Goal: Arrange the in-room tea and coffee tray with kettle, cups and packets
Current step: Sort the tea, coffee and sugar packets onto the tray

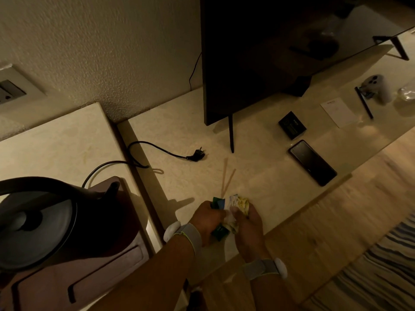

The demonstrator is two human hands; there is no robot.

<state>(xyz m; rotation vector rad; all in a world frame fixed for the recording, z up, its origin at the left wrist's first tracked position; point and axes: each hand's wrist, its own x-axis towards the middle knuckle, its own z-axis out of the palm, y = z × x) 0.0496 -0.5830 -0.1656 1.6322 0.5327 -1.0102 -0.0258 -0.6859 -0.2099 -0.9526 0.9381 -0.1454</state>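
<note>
A black kettle (33,223) stands on a dark brown tray (107,263) on the raised counter at the lower left. Its cord runs right and ends in an unplugged plug (195,156) on the lower desk. My left hand (207,219) is closed around green and blue packets (218,203). Close beside it, my right hand (248,223) grips yellow and white packets (240,204). Both hands hover over the desk near its front edge. Two thin wooden stirrers (226,179) lie on the desk just beyond my hands. No cups are in view.
A television (269,52) stands on thin legs at the back of the desk (258,176). A phone (312,162), a small black box (292,128), a paper card (339,111), a pen (364,102) and a grey controller (376,88) lie to the right. A wall socket (11,90) is at the left.
</note>
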